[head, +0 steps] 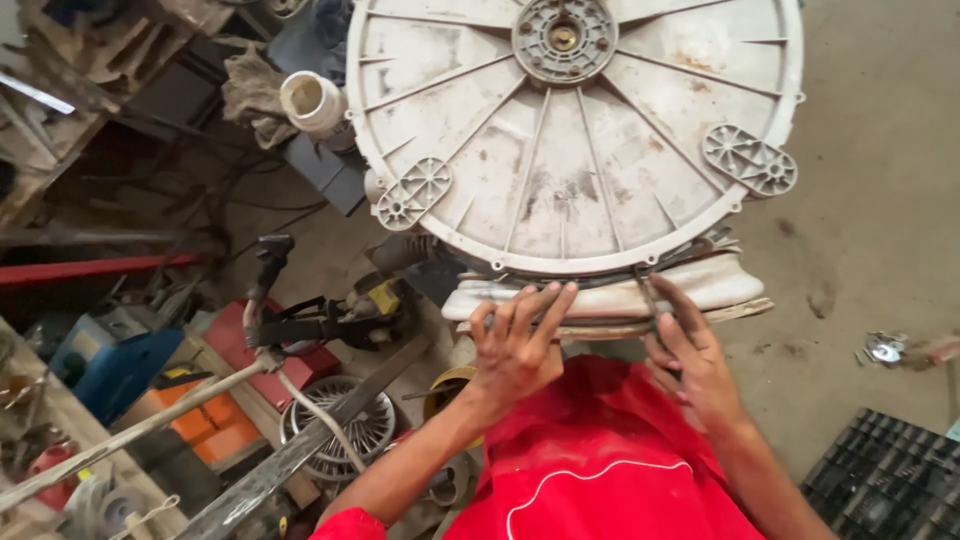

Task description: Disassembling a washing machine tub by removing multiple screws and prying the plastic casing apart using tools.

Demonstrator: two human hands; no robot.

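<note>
Head cam, looking straight down: the big white washing-machine tub (pixel 575 130) is tipped up on the concrete floor (pixel 870 230) with its ribbed back facing the camera. Left hand (pixel 515 345) lies flat on the lower rim, fingers (pixel 540 305) spread and pressing on the pale rubber gasket (pixel 600 295). Right hand (pixel 690 355) has its fingers pressed together, pinching the thin dark wire band (pixel 648 290) that runs along that rim.

Looks to me like the band is being worked around the gasket edge. My guess is the next bit needs the left hand pinning things down while the right walks the wire along the groove, otherwise it'll slip.

Clutter all over the left: a white pipe fitting (pixel 312 100), a black hand tool (pixel 300 320) on a red box (pixel 262 350), a round wire fan grille (pixel 335 425), a blue case (pixel 125 370). A black plastic crate (pixel 885 480) sits bottom right. Nothing really blocks the hands, though the red shirt (pixel 600 460) hides the rim's underside.
</note>
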